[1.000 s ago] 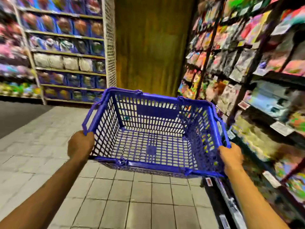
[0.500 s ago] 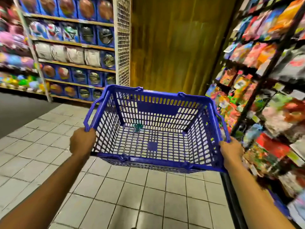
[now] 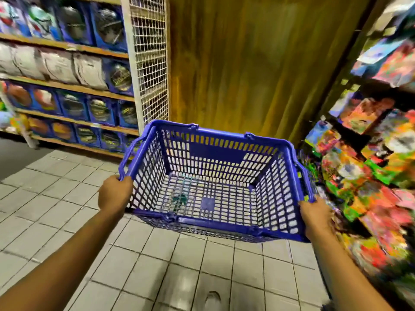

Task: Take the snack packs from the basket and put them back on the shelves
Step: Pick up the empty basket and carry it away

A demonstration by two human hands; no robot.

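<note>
The blue basket (image 3: 215, 182) hangs out in front of the person, held between both hands at its near corners. The left hand (image 3: 115, 195) grips the rim at the near-left corner, fingers curled over the edge; the right hand (image 3: 315, 217) grips the near-right corner the same way. Its long side runs left to right between the two hands, its mouth tipped a little toward the person, its folded handles lying along the rim.

Through the mesh floor only the tiles (image 3: 143, 261) show — no snack packs can be made out inside, apart from a small greenish smudge on the bottom, left of centre, too blurred to name. So the basket reads as emptied, or very nearly.

The snack shelves (image 3: 368, 176) stand just beside the right hand, crowded with bright packets, and the basket's right wall sits close to their front edge. That makes the right hand the nearer one for any last return; the left is well apart from them, with open floor below and to its side. Ahead of both hands, beyond the far rim, stands a wooden wall (image 3: 242, 63), and off beyond the left hand a rack of boxed goods (image 3: 67, 102) — room to move lies leftward and down, not right.
</note>
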